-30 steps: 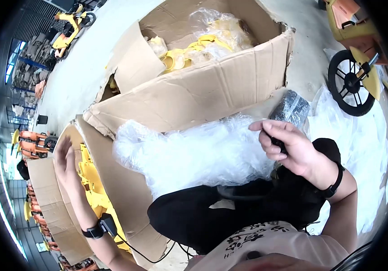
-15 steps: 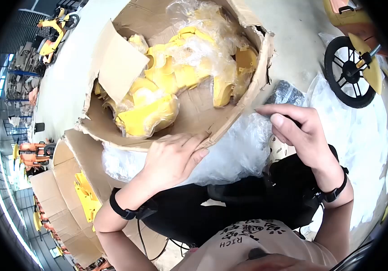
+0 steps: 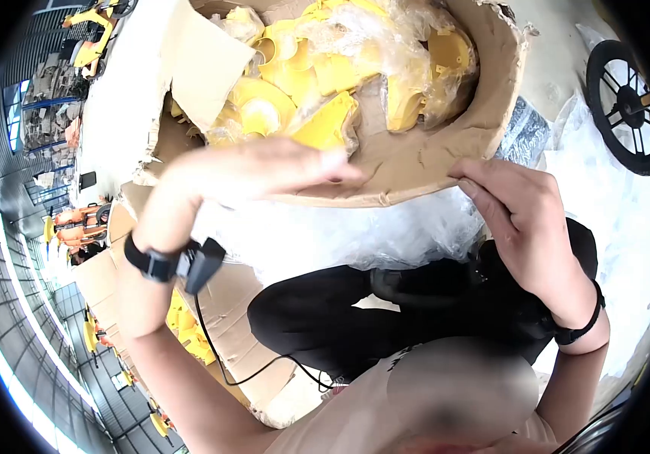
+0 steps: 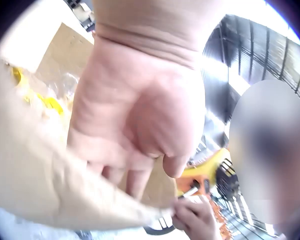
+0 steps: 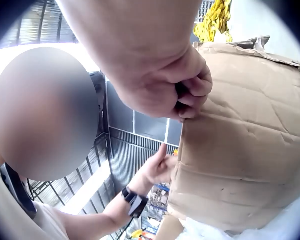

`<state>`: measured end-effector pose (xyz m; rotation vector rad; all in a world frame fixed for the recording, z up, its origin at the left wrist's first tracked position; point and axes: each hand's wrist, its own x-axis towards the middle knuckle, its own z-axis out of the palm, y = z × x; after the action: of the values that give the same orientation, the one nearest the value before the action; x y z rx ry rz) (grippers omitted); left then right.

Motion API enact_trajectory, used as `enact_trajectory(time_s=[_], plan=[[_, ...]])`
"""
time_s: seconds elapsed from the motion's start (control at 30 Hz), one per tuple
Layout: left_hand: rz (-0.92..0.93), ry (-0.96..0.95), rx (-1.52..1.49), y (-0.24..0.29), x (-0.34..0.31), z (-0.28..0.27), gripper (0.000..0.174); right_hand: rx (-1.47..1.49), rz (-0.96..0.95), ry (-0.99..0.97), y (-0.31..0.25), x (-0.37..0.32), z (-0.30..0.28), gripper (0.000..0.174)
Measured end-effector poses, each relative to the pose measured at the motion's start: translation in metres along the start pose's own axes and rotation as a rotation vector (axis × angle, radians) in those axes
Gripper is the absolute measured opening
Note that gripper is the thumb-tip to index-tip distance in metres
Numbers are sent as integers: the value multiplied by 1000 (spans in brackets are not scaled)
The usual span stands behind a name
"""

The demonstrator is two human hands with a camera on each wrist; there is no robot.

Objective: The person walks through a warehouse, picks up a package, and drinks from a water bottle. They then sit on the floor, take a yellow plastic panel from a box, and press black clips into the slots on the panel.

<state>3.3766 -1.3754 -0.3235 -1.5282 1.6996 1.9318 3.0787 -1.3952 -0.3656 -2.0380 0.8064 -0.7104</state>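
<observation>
A large torn cardboard box leans toward me, its opening tipped my way. Inside lie yellow plastic parts in clear wrapping. My left hand, blurred, lies across the near rim with fingers extended; in the left wrist view its fingers pass behind the cardboard. My right hand has thumb and index fingertips right at the rim, farther right. In the right wrist view its fingers curl around a small black object, mostly hidden in the palm, beside the box's outer wall.
Clear plastic wrap lies between the box and my legs. A second box with yellow parts stands at left. On the right are a bundle in dark wrapping, a black scooter wheel and white sheeting.
The large box has tipped toward me, showing more of its inside. My left hand has come from the second box to the large box's rim. The right hand has come to the rim.
</observation>
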Motion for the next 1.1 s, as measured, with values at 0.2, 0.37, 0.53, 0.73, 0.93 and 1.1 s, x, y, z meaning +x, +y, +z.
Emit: enact_trajectory(time_s=[0.2,0.37,0.53,0.73,0.93,1.1], plan=[[-212,463,404,-71,98,-136,87,17,17,-87,6,-21,-7,26],[-728,192,229,-152,228,-129,87,-62,2,-245,16,-25,-20,43],[-736,428,411,-237,273,-14,72,-75,-39,-247,19,-24,-19,42],[-554,471,302,-240,260,-65,54,-15,9,-177,16,-21,-22,40],[-154,626,-220,-27,118,-86,47,-35,-27,-82,13,-17,-22,32],[283,1223,-241,69,-45,-62,41,99,-221,246,10,-19,-2,27]])
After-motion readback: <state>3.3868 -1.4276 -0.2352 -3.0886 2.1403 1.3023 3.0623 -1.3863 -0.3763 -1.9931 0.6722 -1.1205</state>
